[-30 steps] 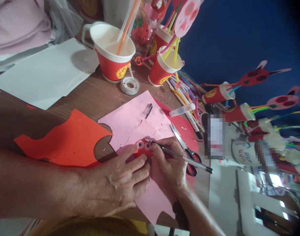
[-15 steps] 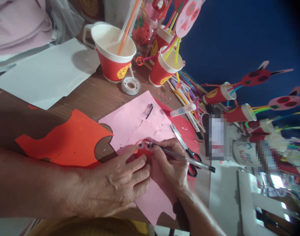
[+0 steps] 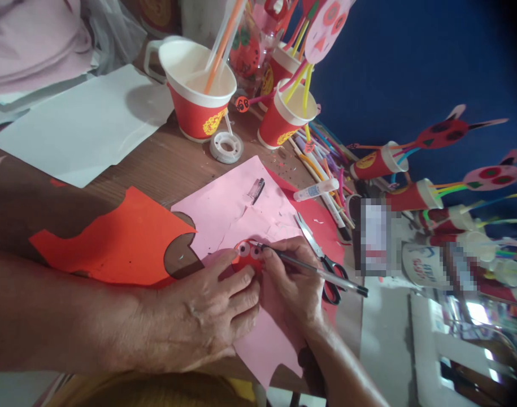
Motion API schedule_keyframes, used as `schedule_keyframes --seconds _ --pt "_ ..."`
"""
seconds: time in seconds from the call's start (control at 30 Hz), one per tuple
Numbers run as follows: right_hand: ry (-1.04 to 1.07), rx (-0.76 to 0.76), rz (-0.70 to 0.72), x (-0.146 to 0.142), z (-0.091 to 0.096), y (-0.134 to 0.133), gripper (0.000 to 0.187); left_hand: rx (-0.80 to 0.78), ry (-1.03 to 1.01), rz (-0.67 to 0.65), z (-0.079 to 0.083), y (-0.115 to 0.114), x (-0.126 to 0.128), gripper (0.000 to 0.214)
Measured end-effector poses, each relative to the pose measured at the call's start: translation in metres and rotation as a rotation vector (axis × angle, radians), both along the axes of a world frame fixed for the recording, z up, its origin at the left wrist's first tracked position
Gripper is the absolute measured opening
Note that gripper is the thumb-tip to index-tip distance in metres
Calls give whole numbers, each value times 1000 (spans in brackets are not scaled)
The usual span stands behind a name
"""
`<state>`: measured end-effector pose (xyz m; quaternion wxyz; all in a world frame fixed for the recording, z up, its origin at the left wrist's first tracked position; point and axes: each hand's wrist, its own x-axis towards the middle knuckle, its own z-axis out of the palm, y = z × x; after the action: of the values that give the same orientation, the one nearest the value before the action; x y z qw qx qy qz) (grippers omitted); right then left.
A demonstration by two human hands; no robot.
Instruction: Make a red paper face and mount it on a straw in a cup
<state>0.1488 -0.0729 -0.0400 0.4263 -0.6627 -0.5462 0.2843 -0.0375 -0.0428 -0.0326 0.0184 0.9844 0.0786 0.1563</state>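
My right hand (image 3: 294, 274) grips a ballpoint pen (image 3: 321, 270), its tip on a small red paper cutout (image 3: 248, 261) with two round eyes drawn or stuck on it. Beside it, my left hand (image 3: 211, 308) presses the cutout's left and lower edges with bent fingers, hiding part of it. Under both hands lies a sheet of pink paper (image 3: 222, 209) with rounded pieces cut from its edges. The clear pen cap (image 3: 255, 191) rests on that sheet. To the left, near my left wrist, is a cut orange-red sheet (image 3: 129, 243).
Scissors (image 3: 315, 243) with black handles lie right of my right hand on red paper (image 3: 316, 217). Behind stand a red-and-white paper cup (image 3: 190, 107), a tape roll (image 3: 226, 148), a glue tube (image 3: 316, 190) and several cups holding paper faces. White paper (image 3: 88, 121) lies at the left.
The pen has shifted slightly, its back end a little lower and further left. Both hands stay at the red cutout; the whole view has moved very slightly.
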Motion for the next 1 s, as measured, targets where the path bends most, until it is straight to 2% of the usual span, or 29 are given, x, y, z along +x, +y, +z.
schedule_keyframes --seconds 0.27,0.4,0.53,0.77,0.93,1.0 --pt "70 -20 27 0 -2 1 7 -6 -63 45 -3 -3 3 42" --pt "84 -2 30 1 -2 0 6 1 -28 41 -2 -2 2 41" --pt "75 1 18 2 0 -1 6 8 -26 7 -2 0 2 43" --pt "39 3 55 3 3 0 6 -18 -24 42 -5 -4 3 44" --pt "-41 36 67 2 7 1 6 -1 -11 -12 -2 -2 1 41" --pt "-45 40 73 2 7 1 8 -20 -16 40 -1 -2 1 39"
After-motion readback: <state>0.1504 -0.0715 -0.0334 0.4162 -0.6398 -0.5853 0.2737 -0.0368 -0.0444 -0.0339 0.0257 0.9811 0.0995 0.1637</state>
